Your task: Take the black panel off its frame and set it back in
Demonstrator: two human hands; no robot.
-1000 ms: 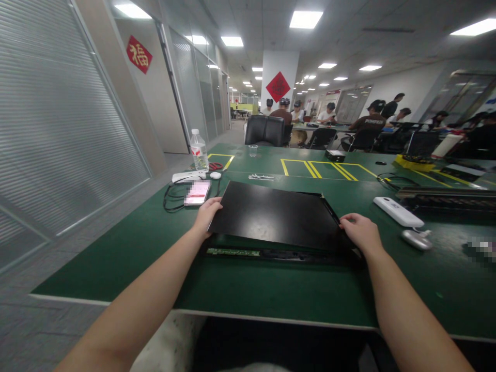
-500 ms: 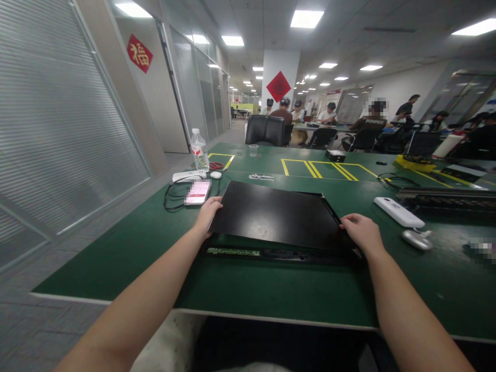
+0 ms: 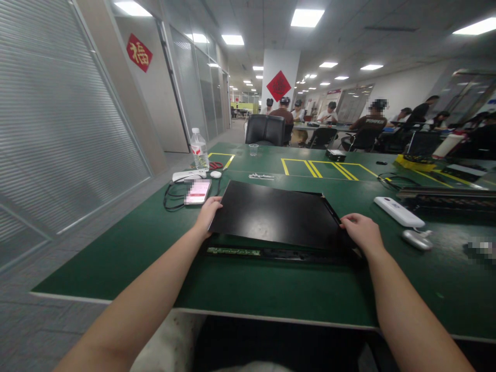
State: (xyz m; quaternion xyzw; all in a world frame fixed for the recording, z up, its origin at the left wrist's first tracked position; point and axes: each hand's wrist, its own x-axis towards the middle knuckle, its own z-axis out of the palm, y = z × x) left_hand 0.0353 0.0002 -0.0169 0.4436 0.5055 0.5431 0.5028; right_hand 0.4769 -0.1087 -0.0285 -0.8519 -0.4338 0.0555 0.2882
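Note:
A dark, glossy flat screen panel [image 3: 271,214] is tilted over a black frame [image 3: 298,255] on the green table. My left hand [image 3: 210,214] grips the panel's left edge, thumb on top and the other fingers hidden beneath. At the right side, my right hand [image 3: 360,232] is closed, thumb and fingertips pinching the edge where panel and frame meet; I cannot tell which of the two it holds. A green circuit board strip [image 3: 233,252] shows along the frame's near side, below the panel's raised front edge.
Left of the panel lie a phone [image 3: 198,191], cables, a white device [image 3: 189,176] and a water bottle [image 3: 199,150]. A white power bank [image 3: 399,212] and a silver mouse [image 3: 417,239] lie right. Behind stands a plastic cup [image 3: 253,150]. People sit at a far table.
Both hands and the panel stay practically where they were. In the background, a standing person at the right has shifted further right and leans forward.

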